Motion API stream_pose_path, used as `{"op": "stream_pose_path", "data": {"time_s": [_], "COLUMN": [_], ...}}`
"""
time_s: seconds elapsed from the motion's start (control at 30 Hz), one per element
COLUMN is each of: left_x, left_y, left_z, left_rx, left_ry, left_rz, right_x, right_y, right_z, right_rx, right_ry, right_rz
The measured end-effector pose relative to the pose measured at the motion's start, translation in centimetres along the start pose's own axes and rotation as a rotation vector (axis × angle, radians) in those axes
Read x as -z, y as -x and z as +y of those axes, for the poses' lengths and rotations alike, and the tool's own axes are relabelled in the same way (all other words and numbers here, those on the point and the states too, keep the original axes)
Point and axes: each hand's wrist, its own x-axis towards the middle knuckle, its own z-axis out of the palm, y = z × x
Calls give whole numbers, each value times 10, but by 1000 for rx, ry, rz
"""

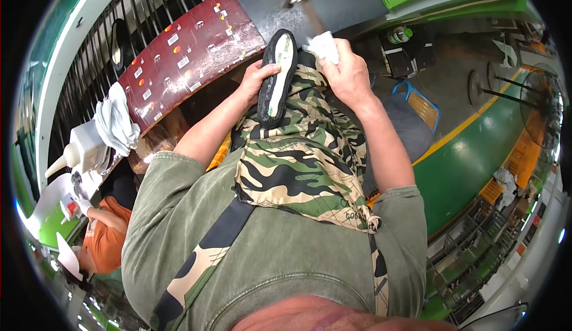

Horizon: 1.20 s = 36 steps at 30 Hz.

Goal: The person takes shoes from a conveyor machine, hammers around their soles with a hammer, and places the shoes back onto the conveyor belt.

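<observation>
Hammer blurred, most fingers of left hand hidden behind shoe, green lettering too small to read

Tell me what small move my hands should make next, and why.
Probably bring the white wad in your right hand over to the shoe: your left hand holds it with its pale, printed face showing, and the wad is close beside its far end.
</observation>
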Motion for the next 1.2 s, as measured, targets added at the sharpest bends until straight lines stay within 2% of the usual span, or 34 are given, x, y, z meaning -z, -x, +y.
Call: {"op": "stream_pose_path", "data": {"time_s": [0.03,0.1,0.13,0.17,0.23,0.27,0.33,0.37,0.43,0.47,0.5,0.57,0.6,0.63,0.7,0.77,0.83,0.87,0.93,0.97,1.03,1.07,1.13,1.2], "left_x": [2,6,5,4,3,3,4,5,5,5,4,-2,-1,-1,0,4,5,9,2,1,1,0,-4,-3], "left_y": [-3,-4,-3,-5,-5,-6,-4,-7,-3,-4,-3,1,1,-1,0,-3,-5,-6,-2,-1,-1,0,-1,-5], "left_z": [0,-6,-7,-6,-1,1,-4,-2,-3,-5,-3,-1,-1,0,-3,-5,-5,-7,-3,-2,0,3,14,25], "left_rx": [-8,-13,-10,-10,-7,-12,-6,-11,7,-12,-10,-12,-3,-5,-11,-12,-20,-28,-46,-32,-13,7,72,103], "left_ry": [2,-9,-12,-10,-17,-18,-10,-14,1,-31,-46,-20,-37,-41,-26,-78,-104,-118,-109,-117,-127,-141,-150,-174], "left_rz": [1,18,14,16,17,20,21,18,-8,2,-4,57,45,44,51,36,40,40,39,53,27,21,38,37], "right_x": [-7,-32,-37,-37,-22,-20,-20,-35,-58,-58,-53,-33,-32,-41,-64,-60,-46,-49,-64,-71,-79,-78,-72,-76], "right_y": [-1,12,14,13,12,10,17,23,37,39,39,34,37,38,46,45,42,42,45,47,52,53,59,61], "right_z": [1,15,24,36,28,23,12,18,43,57,54,36,29,31,36,47,40,40,43,46,69,80,91,98], "right_rx": [8,10,-156,-198,-159,-155,-91,-92,-99,-97,-103,-215,-104,-102,-183,-211,-161,-156,-141,-174,-177,-165,-477,-467], "right_ry": [2,-95,123,386,143,140,-141,-184,5,289,283,-215,-260,-262,-329,180,-37,-45,-201,-209,55,49,-756,-865], "right_rz": [-1,221,19,-239,-147,-141,131,221,147,-87,-73,-88,55,60,221,-138,-124,-107,145,153,34,53,-108,-53]}}
